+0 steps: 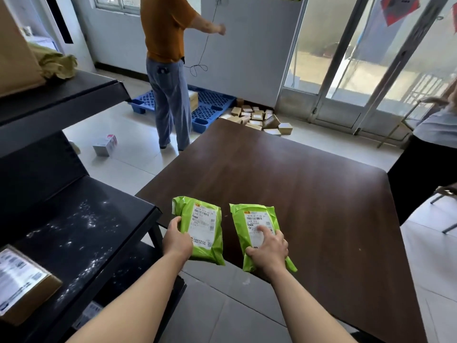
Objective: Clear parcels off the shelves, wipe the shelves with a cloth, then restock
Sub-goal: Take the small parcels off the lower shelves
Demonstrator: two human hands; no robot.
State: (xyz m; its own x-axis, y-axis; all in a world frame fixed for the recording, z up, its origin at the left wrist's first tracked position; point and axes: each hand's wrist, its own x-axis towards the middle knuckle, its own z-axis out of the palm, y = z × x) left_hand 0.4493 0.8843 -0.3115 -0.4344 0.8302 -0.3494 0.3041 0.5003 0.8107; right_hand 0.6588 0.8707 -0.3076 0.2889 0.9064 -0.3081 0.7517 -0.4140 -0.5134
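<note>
At the near left edge of the counter (309, 181), left hand (176, 240) is gripping the left parcel (202, 229), fingers wrapping its left side. Right hand (268, 248) is holding the right parcel (257, 226), fingers lying across its label. Parcels sitting side by side, apart. Dusty shelf (81, 231) standing left.

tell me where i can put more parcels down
Bare: the dark brown wooden table beyond and right of the two green plastic parcels; the dusty black metal shelf past the brown cardboard box. Crowded: the table's near-left corner.
</note>
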